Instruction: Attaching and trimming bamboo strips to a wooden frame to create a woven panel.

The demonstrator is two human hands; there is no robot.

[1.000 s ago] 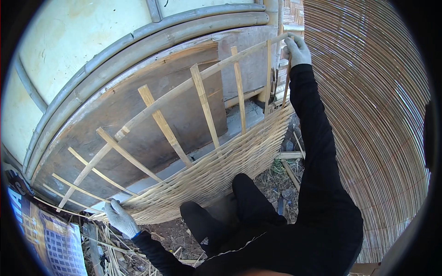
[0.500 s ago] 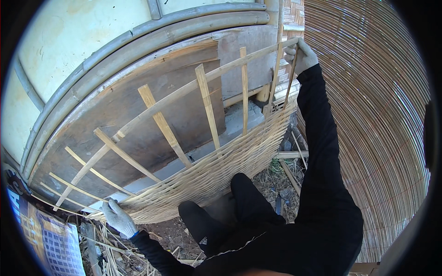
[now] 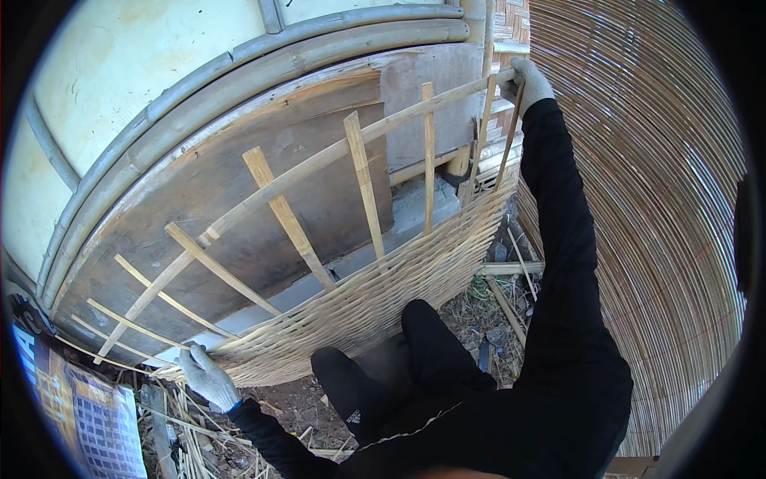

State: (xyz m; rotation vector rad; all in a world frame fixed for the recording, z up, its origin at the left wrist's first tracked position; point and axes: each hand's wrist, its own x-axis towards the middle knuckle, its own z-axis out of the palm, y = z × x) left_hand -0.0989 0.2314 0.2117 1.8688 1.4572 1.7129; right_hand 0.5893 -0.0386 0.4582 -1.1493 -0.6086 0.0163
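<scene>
A half-woven bamboo panel (image 3: 335,323) spreads before me, its lower part closely woven and several bare upright slats (image 3: 289,219) standing out of it. A long bamboo strip (image 3: 303,172) runs crosswise through those slats, above the weave. At the far right, my gloved right hand (image 3: 533,83) is closed round the strip's end, beside the last dark slat. My gloved left hand (image 3: 211,377) grips the panel's near left corner, its fingertips on the weave's upper edge; part of its grip is hidden. Below the panel, my knees show close to the weave.
Behind the panel rises a wall of wooden boards (image 3: 279,152) with bamboo poles (image 3: 351,52) above. A slatted bamboo screen (image 3: 638,199) stands close on my right. Split bamboo scraps (image 3: 191,447) litter the ground, and a printed sheet (image 3: 100,419) lies at the left.
My right hand has shifted slightly right and up, with the strip's end and the panel's right side following a little. The left hand has barely moved and keeps its grip.
</scene>
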